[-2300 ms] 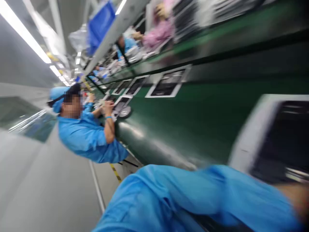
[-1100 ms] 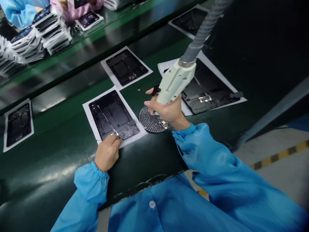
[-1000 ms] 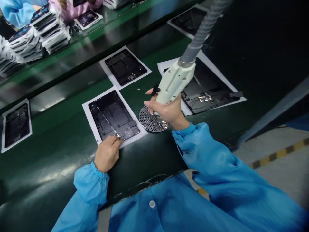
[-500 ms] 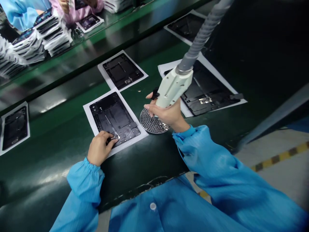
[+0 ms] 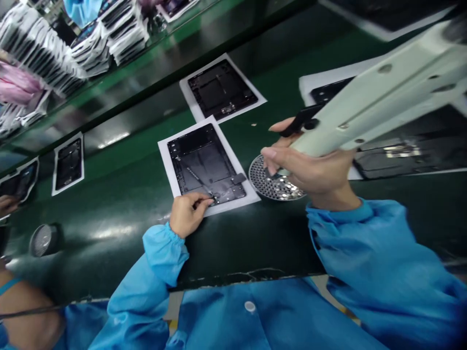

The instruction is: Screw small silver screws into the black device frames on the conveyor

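A black tablet frame (image 5: 206,164) lies on a white sheet (image 5: 166,158) on the green belt. My left hand (image 5: 187,214) rests at the frame's near edge, fingertips pinched at a small metal part on its lower corner. My right hand (image 5: 314,170) grips a pale green electric screwdriver (image 5: 379,99) with a black lever, its tip pointed down over a round perforated screw dish (image 5: 274,181) just right of the sheet.
Further frames on white sheets lie on the belt: one behind (image 5: 221,90), one at right (image 5: 404,150), small ones at left (image 5: 68,163). Stacks of bagged parts (image 5: 120,34) line the far side. A co-worker's arm (image 5: 25,318) and second round dish (image 5: 43,239) sit at lower left.
The view has swung left and closer. The screwdriver now looms larger and lies flatter. My left hand's fingers have stayed at the frame's near corner; a neighbour's arm and dish have come into view.
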Demonstrator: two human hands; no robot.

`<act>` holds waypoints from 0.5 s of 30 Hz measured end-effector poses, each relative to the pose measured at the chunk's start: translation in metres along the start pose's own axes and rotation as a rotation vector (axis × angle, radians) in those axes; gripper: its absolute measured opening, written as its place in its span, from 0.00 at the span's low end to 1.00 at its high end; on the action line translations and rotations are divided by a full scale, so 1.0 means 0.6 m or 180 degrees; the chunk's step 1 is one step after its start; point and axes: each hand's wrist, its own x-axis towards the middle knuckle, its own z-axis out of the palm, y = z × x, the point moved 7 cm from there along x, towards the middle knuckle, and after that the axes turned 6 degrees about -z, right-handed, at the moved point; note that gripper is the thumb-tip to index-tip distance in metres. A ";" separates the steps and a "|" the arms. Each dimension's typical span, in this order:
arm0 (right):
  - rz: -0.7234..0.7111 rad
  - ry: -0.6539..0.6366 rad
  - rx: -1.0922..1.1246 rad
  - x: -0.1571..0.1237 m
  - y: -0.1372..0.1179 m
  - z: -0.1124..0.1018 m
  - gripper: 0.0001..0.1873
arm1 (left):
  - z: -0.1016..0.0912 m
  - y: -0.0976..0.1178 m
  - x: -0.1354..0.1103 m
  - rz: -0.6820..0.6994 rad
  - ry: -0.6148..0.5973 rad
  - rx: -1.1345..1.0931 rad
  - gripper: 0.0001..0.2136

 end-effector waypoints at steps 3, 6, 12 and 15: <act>0.0143 -0.0067 -0.0007 -0.008 0.006 0.011 0.16 | 0.010 0.005 -0.004 0.0035 0.0010 0.0268 0.05; 0.0182 -0.0085 0.0043 -0.012 0.009 0.016 0.17 | 0.010 0.008 0.003 0.0056 -0.0007 0.0408 0.06; 0.0473 -0.0315 0.0095 -0.030 0.008 0.039 0.14 | 0.002 0.008 0.016 0.0196 -0.0239 0.0488 0.06; 0.0739 -0.0636 0.0173 -0.052 0.009 0.076 0.13 | -0.006 0.008 0.021 0.0361 -0.0227 0.0569 0.07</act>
